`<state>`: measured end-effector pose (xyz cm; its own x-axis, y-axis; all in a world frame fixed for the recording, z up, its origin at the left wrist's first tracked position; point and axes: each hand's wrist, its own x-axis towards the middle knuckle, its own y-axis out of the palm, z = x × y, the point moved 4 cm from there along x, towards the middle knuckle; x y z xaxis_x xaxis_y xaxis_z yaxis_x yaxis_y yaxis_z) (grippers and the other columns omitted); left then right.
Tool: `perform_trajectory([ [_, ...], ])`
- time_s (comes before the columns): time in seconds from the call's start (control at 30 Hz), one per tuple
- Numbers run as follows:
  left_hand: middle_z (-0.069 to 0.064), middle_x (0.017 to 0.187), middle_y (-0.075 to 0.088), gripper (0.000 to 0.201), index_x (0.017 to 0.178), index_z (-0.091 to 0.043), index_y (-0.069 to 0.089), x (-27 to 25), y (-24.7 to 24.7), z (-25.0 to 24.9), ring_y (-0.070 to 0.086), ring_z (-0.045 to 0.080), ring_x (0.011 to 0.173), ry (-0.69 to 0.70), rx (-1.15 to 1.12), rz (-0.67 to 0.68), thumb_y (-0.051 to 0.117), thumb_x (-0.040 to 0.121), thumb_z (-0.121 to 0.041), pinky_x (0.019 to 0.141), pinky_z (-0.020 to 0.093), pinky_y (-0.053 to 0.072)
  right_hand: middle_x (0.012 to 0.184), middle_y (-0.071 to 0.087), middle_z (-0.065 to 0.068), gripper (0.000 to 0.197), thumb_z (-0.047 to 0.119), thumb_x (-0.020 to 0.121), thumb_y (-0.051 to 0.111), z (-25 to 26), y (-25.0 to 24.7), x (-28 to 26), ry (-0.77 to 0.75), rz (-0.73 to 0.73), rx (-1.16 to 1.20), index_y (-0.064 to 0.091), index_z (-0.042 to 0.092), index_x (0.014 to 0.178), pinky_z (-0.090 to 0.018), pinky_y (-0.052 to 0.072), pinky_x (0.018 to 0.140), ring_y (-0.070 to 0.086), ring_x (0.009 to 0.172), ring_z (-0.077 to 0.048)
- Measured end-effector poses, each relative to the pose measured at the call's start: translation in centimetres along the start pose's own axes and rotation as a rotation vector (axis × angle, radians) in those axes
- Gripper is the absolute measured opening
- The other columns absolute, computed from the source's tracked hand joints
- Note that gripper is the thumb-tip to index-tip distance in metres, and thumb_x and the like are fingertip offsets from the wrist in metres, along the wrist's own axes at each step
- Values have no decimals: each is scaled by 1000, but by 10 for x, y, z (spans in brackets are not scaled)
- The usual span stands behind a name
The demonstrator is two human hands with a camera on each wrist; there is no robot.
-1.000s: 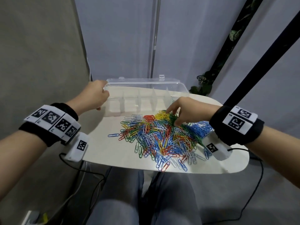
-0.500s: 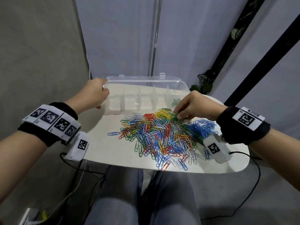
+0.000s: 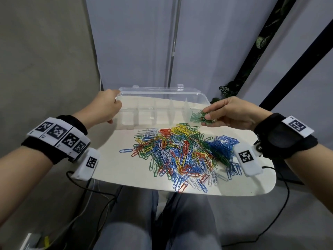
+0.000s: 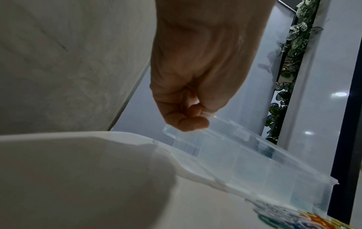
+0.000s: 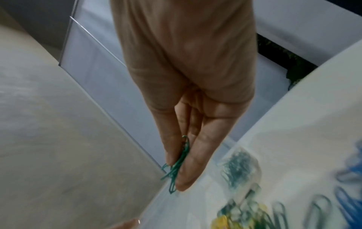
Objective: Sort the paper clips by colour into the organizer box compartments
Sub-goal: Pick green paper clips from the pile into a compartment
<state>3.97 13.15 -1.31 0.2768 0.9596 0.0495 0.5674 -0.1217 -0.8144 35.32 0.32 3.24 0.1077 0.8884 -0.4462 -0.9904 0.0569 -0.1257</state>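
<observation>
1. Right hand (image 3: 232, 113): thumb and fingers (image 5: 195, 162) pinch a small bunch of green clips (image 5: 176, 170). The clips stick out below the fingertips; the upper ends sit between thumb and fingers.
2. The hand hovers at the right end of the box (image 3: 156, 112), above its rightmost compartment. Just under and left of the fingertips lies a heap of green clips (image 3: 195, 118) already in that compartment; the right wrist view shows the same heap, blurred, through the clear wall.
3. Left hand (image 3: 106, 109): fingers (image 4: 188, 120) curled over the left rim of the box, thumb on the other side of the rim, gripping it. Box lid stands open beyond the fingers.
4. The other compartments, between the two hands, look clear; contents cannot be told for certain through the plastic.
5. Pile (image 3: 182, 152) of mixed clips (blue, red, yellow, green, white) lies on the worktop (image 3: 115, 170) nearer the person than both sets of fingers, just in front of the box. A mostly blue patch sits below the right wrist.
6. One blue clip (image 3: 125, 150) lies apart at the left edge of the pile, well below the left fingers.
</observation>
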Motion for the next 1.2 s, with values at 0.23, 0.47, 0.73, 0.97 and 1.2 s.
perform_trajectory([
  [0.23,12,69,58,44,137,-4,47,0,1,1,61,29,43,6,-12,-2,37,94,-6,48,28,49,72,69,-22,14,-19,75,67,49,-4,13,-211,-251,-266,66,-12,87,-26,58,55,70,57,-26],
  [0.47,17,75,60,42,133,-3,50,-1,-1,0,62,31,46,16,-16,-5,37,94,-6,45,30,52,75,68,-21,14,-15,72,73,46,15,47,-218,-356,-597,69,-2,73,-38,61,67,70,71,-34],
  [0.73,18,77,60,39,130,-4,52,-2,-1,-1,62,32,46,11,6,0,36,94,-6,46,32,52,69,64,-12,20,-3,73,79,49,6,29,-346,-372,-639,71,-1,91,-24,53,49,57,53,-18],
  [0.97,23,77,59,27,115,-7,56,-2,-1,-2,62,34,47,8,3,-13,38,95,-7,52,39,54,68,68,-1,15,11,67,86,0,9,-9,-195,-120,-985,73,15,74,-26,44,61,55,61,-13],
  [1.2,31,83,61,24,111,-8,56,-7,-2,-6,64,41,59,14,-7,-22,39,94,-5,61,48,58,76,73,3,14,8,71,80,-36,11,-13,-129,-67,-1063,79,14,84,-19,43,59,59,66,-5],
])
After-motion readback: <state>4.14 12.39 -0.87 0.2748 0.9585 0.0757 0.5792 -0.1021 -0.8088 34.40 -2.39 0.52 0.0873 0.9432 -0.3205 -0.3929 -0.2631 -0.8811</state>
